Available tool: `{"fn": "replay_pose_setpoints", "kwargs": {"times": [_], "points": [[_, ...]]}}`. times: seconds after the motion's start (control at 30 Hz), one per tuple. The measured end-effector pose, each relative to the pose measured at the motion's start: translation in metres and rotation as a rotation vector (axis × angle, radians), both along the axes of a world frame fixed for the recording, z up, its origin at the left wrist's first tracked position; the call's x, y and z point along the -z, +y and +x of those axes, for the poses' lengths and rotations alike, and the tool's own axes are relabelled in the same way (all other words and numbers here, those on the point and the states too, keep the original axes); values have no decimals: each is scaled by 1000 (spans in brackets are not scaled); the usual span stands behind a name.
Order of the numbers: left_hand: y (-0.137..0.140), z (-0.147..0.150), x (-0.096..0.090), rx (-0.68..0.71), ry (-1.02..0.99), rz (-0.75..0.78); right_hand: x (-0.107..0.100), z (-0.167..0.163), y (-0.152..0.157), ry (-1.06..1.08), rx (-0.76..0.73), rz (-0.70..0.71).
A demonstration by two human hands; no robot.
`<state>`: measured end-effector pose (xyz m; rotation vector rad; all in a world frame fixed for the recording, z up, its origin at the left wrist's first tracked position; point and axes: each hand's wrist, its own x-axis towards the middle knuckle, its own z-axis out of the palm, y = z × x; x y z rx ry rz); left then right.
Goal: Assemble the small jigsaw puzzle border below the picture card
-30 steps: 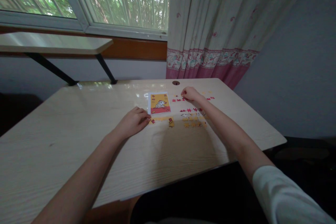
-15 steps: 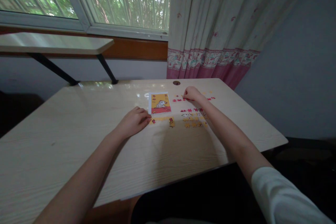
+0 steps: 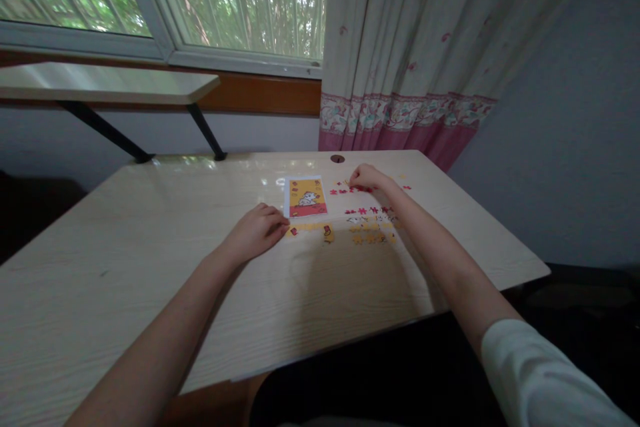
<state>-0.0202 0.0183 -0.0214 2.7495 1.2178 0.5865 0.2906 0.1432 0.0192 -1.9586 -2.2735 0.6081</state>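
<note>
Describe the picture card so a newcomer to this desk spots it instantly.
On the pale desk by the window, find the left hand. Just past it, left of the loose red puzzle pieces, lies the picture card. Unlike those small pieces, it is one whole rectangle: a white animal, yellow background above red.

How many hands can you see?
2: the left hand by the near left corner of the picture card, the right hand at the far red puzzle pieces.

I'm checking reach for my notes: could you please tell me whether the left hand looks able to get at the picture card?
Probably yes: the left hand is close to the near left corner of the picture card, with nothing visible between them.
</note>
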Motion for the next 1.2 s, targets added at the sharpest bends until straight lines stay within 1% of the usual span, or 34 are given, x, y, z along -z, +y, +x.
{"fn": "replay_pose_setpoints", "kwargs": {"times": [0.07,0.13,0.2,0.23,0.27,0.3,0.4,0.47,0.53,0.63,0.73,0.87,1.03,1.2], "points": [[0,0,-2,-10,-32,-4,-2,3,-6,34,-29,13],[-3,3,-4,-23,-95,-2,-5,3,-21,101,-101,80],[-8,11,-7,-32,-179,-5,-7,1,-44,200,-221,163],[-12,17,-9,-29,-225,-19,-6,-2,-58,243,-286,158],[-16,24,-10,-17,-266,-34,-5,-5,-72,282,-354,125],[-21,31,-10,8,-297,-52,-3,-9,-87,299,-402,107],[-34,55,-9,106,-389,-81,6,-19,-122,335,-513,130],[-40,66,-7,151,-429,-62,13,-24,-134,379,-570,189],[-44,73,-6,137,-444,-48,19,-27,-139,427,-600,249],[-45,74,-7,90,-452,-15,25,-29,-140,468,-608,289],[-44,72,-7,74,-440,12,29,-29,-141,500,-587,304],[-43,71,-4,79,-418,17,33,-30,-144,574,-530,335],[-42,71,-5,79,-409,33,33,-30,-146,669,-433,325],[-42,71,-7,31,-445,16,32,-31,-147,677,-376,332]]}}
